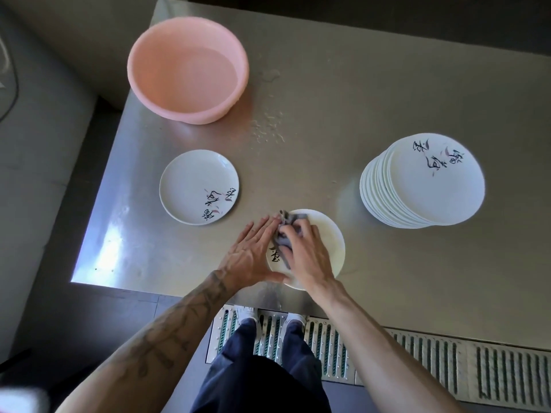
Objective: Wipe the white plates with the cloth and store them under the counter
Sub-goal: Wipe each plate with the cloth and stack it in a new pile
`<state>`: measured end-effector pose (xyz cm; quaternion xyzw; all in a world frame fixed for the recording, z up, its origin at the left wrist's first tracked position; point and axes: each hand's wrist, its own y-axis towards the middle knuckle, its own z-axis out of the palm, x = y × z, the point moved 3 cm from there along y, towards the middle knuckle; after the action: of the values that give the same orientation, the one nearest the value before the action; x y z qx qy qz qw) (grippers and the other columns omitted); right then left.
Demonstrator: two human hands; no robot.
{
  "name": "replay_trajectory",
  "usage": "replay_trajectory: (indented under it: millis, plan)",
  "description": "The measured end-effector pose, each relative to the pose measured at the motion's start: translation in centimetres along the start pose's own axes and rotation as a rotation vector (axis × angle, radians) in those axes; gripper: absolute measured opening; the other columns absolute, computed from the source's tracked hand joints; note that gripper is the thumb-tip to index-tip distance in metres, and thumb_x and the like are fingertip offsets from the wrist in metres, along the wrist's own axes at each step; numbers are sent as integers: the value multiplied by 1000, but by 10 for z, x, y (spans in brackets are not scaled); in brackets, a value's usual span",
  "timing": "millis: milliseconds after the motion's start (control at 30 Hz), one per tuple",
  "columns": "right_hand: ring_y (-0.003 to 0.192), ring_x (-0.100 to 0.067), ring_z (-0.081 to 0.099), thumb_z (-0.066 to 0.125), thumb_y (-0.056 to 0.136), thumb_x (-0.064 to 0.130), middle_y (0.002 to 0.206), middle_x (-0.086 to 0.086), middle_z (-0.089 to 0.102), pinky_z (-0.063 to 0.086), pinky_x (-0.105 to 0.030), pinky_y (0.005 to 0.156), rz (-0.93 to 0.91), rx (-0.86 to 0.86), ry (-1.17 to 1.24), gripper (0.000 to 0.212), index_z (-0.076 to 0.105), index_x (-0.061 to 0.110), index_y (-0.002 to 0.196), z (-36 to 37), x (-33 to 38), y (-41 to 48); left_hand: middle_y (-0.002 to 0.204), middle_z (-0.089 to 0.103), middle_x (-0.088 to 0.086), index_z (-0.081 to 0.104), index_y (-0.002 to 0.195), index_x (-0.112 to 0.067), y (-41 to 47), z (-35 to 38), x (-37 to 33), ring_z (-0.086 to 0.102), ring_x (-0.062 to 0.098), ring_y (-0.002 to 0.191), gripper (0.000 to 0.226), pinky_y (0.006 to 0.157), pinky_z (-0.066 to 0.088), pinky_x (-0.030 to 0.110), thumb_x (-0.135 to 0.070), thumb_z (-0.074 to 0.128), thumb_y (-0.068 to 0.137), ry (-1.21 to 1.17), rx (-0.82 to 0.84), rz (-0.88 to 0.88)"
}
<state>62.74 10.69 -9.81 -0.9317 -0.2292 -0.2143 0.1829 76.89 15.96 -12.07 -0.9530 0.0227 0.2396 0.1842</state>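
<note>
Right hand (307, 257) is gripping crumpled grey cloth (287, 229), fingers curled round it, on round white ceramic plate (331, 242) at near edge of steel desk (328, 114). Left hand (250, 254), fingers straight, is touching plate's left rim.

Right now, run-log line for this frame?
step: wiping | right hand: grips cloth on plate | left hand: flat at plate rim | lone plate: left | plate stack: right | pink basin: far left

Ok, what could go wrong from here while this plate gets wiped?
The plate under the cloth lies at the steel counter's front edge; a hard rub from the right hand could push it off, since the left hand only braces its side. The water drops nearby could let it slide. The stack of plates looks staggered, so a knock might topple it.
</note>
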Motion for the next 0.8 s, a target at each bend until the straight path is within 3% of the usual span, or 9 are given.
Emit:
replay_trajectory:
  millis: [67, 267, 400, 500, 633, 800]
  plan:
    - [111, -20, 44, 69, 94, 35, 134, 3, 43, 51, -35, 75, 41, -48, 2, 35, 58, 33, 127, -3, -1, 3, 171, -1, -5, -5, 163, -16, 0, -1, 0, -11, 7, 156, 145, 129, -2, 37, -96, 59, 59, 1, -2, -5]
    - [104, -20, 50, 72, 91, 29, 122, 1, 50, 56, -34, 75, -149, 65, -63, 26, 65, 26, 116, -3, -13, -41, 171, 3, -7, -5, 163, -22, 0, -2, 2, -7, 6, 156, 147, 129, 0, 37, -100, 56, 54, -24, -7, -6]
    - [107, -17, 56, 73, 92, 31, 123, 1, 54, 61, -33, 83, -72, 11, -139, 25, 69, 23, 115, -19, -54, -71, 171, 2, -6, -4, 163, -20, 0, 0, 1, -6, 8, 157, 148, 129, 2, 40, -98, 58, 53, -22, 2, -12]
    - [108, -18, 54, 73, 92, 27, 125, 0, 54, 59, -33, 88, -40, -3, -102, 26, 69, 20, 117, -12, -45, -73, 171, 0, -7, -3, 163, -20, 0, -1, -1, -7, 7, 156, 147, 129, 0, 39, -99, 56, 54, -33, -14, -9]
    - [109, -16, 49, 69, 96, 19, 124, 5, 49, 57, -31, 82, -55, 65, 67, 23, 65, 22, 118, 9, -12, -66, 171, -2, -9, -6, 163, -24, 0, -1, 1, -9, 4, 155, 146, 129, 0, 36, -100, 56, 55, -6, -8, 1]
    - [107, -17, 55, 74, 92, 23, 125, 1, 54, 60, -29, 80, 17, -11, -46, 27, 67, 21, 118, -13, -43, -75, 171, 0, -9, -3, 163, -21, 1, 0, 2, -6, 7, 156, 146, 129, 1, 38, -96, 61, 55, -29, 3, 2]
